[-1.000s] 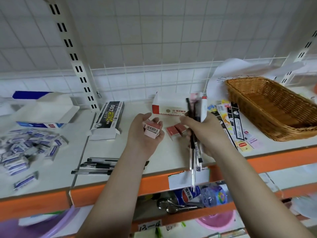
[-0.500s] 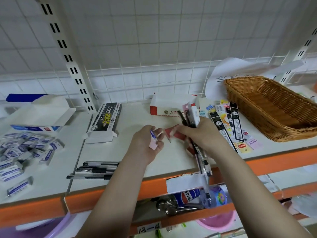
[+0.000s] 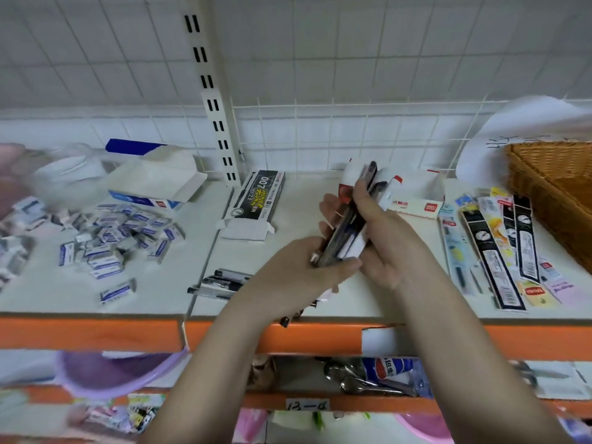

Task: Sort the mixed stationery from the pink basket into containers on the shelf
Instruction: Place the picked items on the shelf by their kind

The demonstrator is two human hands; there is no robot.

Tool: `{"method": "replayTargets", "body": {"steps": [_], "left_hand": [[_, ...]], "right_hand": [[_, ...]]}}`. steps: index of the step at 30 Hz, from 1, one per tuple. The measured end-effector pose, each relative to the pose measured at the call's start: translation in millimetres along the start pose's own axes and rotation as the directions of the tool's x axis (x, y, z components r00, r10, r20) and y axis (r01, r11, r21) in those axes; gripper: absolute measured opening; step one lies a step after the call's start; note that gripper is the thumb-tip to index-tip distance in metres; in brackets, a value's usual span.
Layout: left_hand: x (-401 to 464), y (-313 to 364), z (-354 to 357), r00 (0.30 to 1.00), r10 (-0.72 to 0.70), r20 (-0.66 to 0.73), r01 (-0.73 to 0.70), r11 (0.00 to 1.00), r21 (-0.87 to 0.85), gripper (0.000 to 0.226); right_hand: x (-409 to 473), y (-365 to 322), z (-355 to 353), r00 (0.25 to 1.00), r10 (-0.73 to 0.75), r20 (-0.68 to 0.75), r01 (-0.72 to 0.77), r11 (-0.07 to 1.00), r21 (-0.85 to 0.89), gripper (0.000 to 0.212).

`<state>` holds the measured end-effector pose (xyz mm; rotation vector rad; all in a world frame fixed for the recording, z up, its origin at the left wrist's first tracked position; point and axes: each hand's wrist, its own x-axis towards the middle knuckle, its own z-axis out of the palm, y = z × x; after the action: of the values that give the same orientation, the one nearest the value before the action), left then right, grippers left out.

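A bundle of dark pens (image 3: 344, 232) with a white item among them is held over the middle of the white shelf (image 3: 278, 302). My right hand (image 3: 381, 238) grips the bundle from the right side. My left hand (image 3: 307, 270) grips its lower end from below. A few loose black pens (image 3: 221, 283) lie on the shelf just left of my left wrist. A black pen box (image 3: 256, 200) lies open behind them. A red-and-white box (image 3: 416, 200) stands behind my hands. The pink basket is not clearly in view.
Many small blue-and-white erasers (image 3: 112, 241) are piled at the left, by an open white-and-blue box (image 3: 153, 187). Flat packaged refills (image 3: 499, 245) lie at the right beside a wicker basket (image 3: 554, 193). An orange shelf edge (image 3: 96, 334) runs below, with a purple bowl (image 3: 118, 373) underneath.
My view has swung left. The small red item has left my left hand, which has come up under the pen bundle. Both hands now hold the bundle together.
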<state>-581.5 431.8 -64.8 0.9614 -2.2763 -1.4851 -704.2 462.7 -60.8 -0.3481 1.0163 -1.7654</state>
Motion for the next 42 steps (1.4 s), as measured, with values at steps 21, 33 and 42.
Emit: {"method": "replayTargets", "body": {"steps": [21,33,42], "left_hand": [[-43,-54,-93,0.975,-0.002,-0.224,0.075,0.945,0.318,0.014],[-57,-72,-118,0.921,0.195,-0.336,0.015,0.846,0.533,0.009],[-8,-78,-75,0.954,0.295,0.057,-0.23,0.597,0.769,0.048]], "right_hand": [[23,-26,47,0.909,-0.415,0.05,0.362,0.722,-0.589,0.018],[45,44,45,0.904,0.299,0.305,0.32,-0.003,-0.947,0.048],[51,-3,34,0.959,0.055,0.276,0.275,0.035,-0.961,0.048]]}}
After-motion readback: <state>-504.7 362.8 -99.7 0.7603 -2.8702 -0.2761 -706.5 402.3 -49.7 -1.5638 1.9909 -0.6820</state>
